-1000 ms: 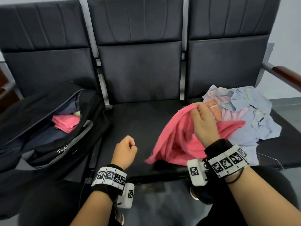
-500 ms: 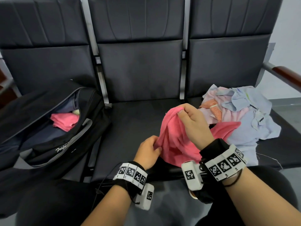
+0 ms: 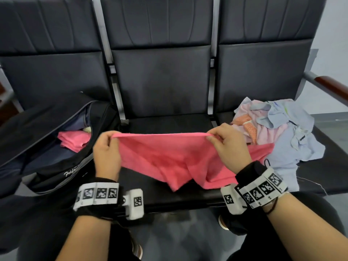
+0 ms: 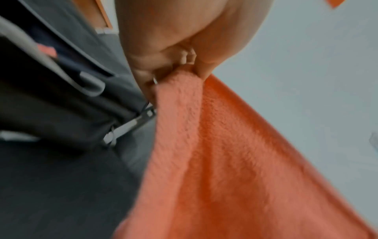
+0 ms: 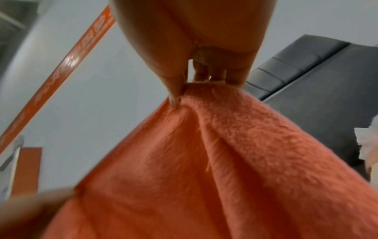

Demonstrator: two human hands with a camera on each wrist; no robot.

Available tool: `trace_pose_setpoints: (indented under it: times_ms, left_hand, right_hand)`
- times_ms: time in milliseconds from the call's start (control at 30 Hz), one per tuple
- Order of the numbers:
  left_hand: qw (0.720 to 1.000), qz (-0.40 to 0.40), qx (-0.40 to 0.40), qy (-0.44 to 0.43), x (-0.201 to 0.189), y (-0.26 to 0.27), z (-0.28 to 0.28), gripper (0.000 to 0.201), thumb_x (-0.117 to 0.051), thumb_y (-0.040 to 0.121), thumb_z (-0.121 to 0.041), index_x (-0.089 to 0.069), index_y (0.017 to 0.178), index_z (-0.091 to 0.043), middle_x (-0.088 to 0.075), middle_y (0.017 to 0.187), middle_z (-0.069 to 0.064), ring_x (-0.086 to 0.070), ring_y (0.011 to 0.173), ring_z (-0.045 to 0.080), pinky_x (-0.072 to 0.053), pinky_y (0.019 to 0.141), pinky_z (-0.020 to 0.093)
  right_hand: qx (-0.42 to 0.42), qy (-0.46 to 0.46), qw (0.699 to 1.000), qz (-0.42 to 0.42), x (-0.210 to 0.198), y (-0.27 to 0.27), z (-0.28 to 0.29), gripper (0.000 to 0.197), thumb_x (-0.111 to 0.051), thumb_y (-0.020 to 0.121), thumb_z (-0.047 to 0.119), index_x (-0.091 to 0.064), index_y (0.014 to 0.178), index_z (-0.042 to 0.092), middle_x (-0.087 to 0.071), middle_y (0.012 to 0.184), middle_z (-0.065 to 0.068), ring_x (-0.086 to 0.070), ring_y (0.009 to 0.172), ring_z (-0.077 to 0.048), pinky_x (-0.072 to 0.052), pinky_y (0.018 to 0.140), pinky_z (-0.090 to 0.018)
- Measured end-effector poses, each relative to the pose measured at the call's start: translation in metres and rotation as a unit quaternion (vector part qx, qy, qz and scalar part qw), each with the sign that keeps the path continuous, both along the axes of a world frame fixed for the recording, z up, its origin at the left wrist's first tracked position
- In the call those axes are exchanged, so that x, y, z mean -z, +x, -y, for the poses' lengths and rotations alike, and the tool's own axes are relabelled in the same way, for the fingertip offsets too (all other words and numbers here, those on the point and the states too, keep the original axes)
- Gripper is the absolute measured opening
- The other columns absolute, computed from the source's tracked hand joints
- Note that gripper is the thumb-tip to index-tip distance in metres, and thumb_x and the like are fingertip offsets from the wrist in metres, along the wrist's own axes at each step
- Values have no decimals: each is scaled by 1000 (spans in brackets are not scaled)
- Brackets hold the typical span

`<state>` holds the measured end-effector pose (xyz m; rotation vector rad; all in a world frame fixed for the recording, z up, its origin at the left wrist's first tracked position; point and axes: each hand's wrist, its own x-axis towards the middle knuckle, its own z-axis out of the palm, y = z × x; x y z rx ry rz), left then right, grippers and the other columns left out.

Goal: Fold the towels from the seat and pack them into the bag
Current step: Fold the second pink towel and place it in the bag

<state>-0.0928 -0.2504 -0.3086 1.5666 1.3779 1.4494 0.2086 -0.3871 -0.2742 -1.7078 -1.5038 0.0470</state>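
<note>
A pink towel is stretched between my two hands above the middle seat, its top edge taut and its lower part sagging onto the seat. My left hand pinches the left top corner; the left wrist view shows the pink towel hanging from the left hand. My right hand pinches the right top corner, and the right wrist view shows the pink towel gathered under the right hand. The black bag lies open on the left seat with a folded pink towel inside.
A heap of pale blue, light pink and orange cloths lies on the right seat. A wooden armrest sticks out at the far right. The black middle seat lies under the towel. My knees are below the seat's front edge.
My left hand came over and took hold of the towel. Both hands then moved apart, spreading the bunched towel into a flat, taut sheet.
</note>
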Motion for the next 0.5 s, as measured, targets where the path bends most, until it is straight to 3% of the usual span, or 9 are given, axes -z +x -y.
trace_pose_setpoints:
  times_ms: [67, 100, 233, 300, 400, 500]
  left_hand:
    - [999, 14, -42, 10, -18, -15, -6, 21, -50, 89, -19, -65, 85, -33, -65, 82, -17, -58, 78, -4, -45, 77, 15]
    - [997, 21, -68, 11, -24, -22, -8, 20, -49, 88, -21, -65, 84, -33, -65, 82, -17, -59, 79, -2, -46, 78, 17]
    - [988, 23, -151, 17, -26, -47, -13, 22, -47, 84, -22, -68, 90, -23, -71, 91, 2, -64, 90, 21, -52, 90, 40]
    - [985, 1, -172, 2, -17, -57, -12, 25, -46, 83, -23, -69, 89, -17, -71, 91, 14, -65, 92, 35, -51, 88, 45]
    - [990, -70, -106, -63, -6, -49, -4, 24, -50, 87, -15, -73, 90, -11, -70, 84, 16, -66, 87, 36, -51, 83, 44]
    - [989, -60, 56, -121, -4, -11, 13, 26, -56, 89, -1, -72, 85, -21, -72, 80, 1, -65, 77, 19, -53, 79, 35]
  right_hand:
    - [-32, -52, 998, 29, 10, -12, -4, 3, -67, 90, 19, -69, 87, 18, -61, 80, 5, -57, 77, -12, -47, 76, -35]
    - [-49, -80, 995, 33, 16, -17, -7, 4, -66, 90, 22, -68, 87, 20, -63, 80, 8, -59, 79, -13, -48, 76, -38]
    - [-60, -176, 982, 18, 41, -19, -9, 8, -68, 89, 22, -66, 83, 19, -61, 70, 9, -58, 73, -13, -46, 71, -33]
    - [-56, -192, 980, -25, 50, -16, -6, 11, -70, 88, 18, -66, 78, 15, -58, 65, 9, -53, 66, -10, -41, 67, -29]
    - [-64, -168, 975, -128, 49, -21, -6, 19, -71, 88, 17, -63, 71, 13, -55, 60, 8, -47, 59, -6, -40, 64, -29]
    - [-115, -140, 961, -210, 35, -41, -15, 20, -70, 90, 17, -63, 71, 13, -57, 58, 11, -50, 57, -2, -43, 63, -27]
